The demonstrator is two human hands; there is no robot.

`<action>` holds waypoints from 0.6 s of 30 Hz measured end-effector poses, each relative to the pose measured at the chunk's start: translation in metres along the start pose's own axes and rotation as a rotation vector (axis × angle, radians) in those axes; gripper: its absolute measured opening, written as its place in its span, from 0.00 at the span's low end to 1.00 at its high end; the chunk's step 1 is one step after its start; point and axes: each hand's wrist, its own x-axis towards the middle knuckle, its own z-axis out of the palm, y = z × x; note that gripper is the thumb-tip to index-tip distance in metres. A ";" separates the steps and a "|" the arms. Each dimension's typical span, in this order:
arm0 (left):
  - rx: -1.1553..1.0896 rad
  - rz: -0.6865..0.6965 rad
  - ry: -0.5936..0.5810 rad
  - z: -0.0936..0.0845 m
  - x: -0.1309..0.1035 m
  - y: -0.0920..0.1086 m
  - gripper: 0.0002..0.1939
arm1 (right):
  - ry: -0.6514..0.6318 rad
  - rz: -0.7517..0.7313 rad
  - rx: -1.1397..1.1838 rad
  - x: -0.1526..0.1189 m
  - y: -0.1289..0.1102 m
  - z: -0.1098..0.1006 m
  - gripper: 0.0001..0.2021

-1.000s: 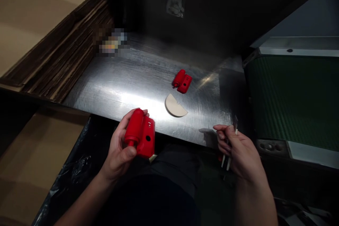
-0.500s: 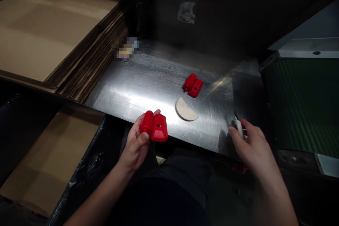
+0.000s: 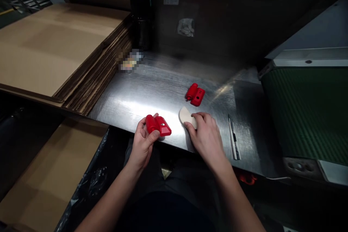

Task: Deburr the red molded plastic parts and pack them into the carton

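My left hand point(image 3: 144, 141) is closed around a red plastic part point(image 3: 152, 124) with a rounded cylinder on one side and a flat plate with a hole on the other. It is held over the front edge of the metal table. The fingers of my right hand point(image 3: 205, 130) grip the right side of a pale half-round pad point(image 3: 185, 115), which is partly covered by them. Behind the pad lies a second red plastic part point(image 3: 195, 95) of like shape. To the right a slim knife-like tool point(image 3: 233, 137) lies on the tabletop.
A tall stack of brown cardboard sheets point(image 3: 70, 43) stands at the left. The metal table point(image 3: 157, 76) spans the middle. On the right is a green ribbed conveyor belt point(image 3: 307, 108). Black plastic sheeting point(image 3: 95, 174) hangs at the lower left, beside brown cardboard point(image 3: 54, 166).
My right hand has let go of the slim tool, now lying on the table, and has moved left onto the half-round pad. The red part in my left hand has tilted.
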 end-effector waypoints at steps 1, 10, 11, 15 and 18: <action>-0.002 0.001 -0.005 -0.001 0.001 -0.002 0.41 | 0.007 0.007 -0.002 0.000 -0.002 0.002 0.17; 0.048 0.038 -0.012 -0.001 -0.001 -0.007 0.42 | -0.053 0.194 0.316 -0.040 -0.031 -0.024 0.15; 0.063 0.046 -0.012 0.000 -0.002 -0.008 0.42 | -0.066 0.195 0.395 -0.044 -0.038 -0.029 0.15; 0.121 0.065 -0.024 0.001 -0.003 -0.008 0.43 | -0.158 0.071 0.349 -0.049 -0.058 -0.038 0.10; 0.170 0.076 -0.023 0.003 -0.004 -0.007 0.43 | -0.127 0.018 0.223 -0.047 -0.061 -0.032 0.10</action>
